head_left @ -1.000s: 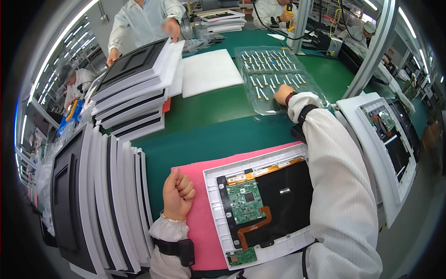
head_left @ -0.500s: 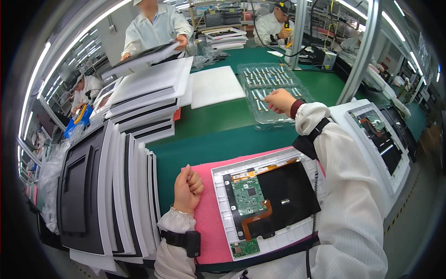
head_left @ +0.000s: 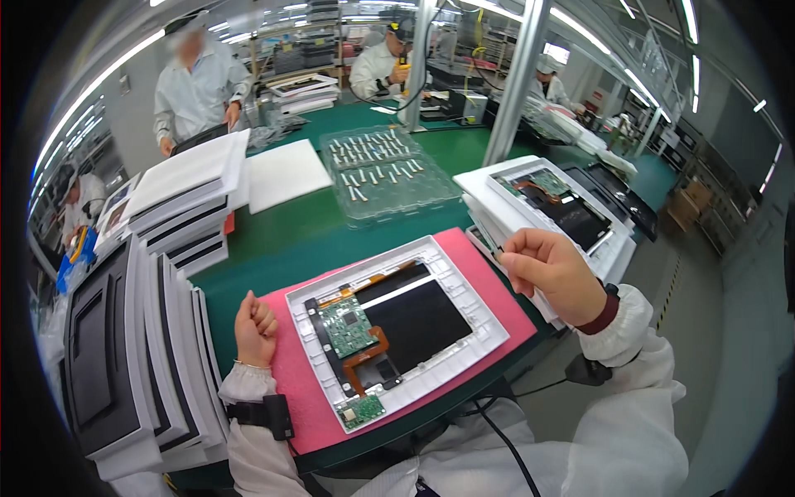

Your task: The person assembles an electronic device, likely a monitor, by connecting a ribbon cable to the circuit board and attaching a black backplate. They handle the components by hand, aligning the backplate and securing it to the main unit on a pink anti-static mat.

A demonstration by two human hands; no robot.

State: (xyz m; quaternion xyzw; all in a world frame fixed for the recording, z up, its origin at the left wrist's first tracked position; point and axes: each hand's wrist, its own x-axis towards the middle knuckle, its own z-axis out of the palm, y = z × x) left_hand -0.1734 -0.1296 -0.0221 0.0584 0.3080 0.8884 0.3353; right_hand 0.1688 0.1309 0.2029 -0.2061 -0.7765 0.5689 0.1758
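On a pink foam mat lies an open white device housing. In it are a green circuit board, an orange-brown ribbon cable, a smaller green board and a black panel. My left hand is a closed fist beside the mat's left edge, with nothing showing in it. My right hand hovers right of the housing, thumb and fingers pinched. A thin pale strip shows at its fingertips. Short white strip-like cables lie in a clear plastic tray beyond.
Foam-separated black panels stand at the left, with another stack behind. A white foam sheet lies left of the tray. Another opened device rests at the right, near a metal post. Co-workers are across the table.
My right hand has moved from the tray back to the right of the housing. The view has swung right. The person opposite has lowered the panel. My left hand stays a fist.
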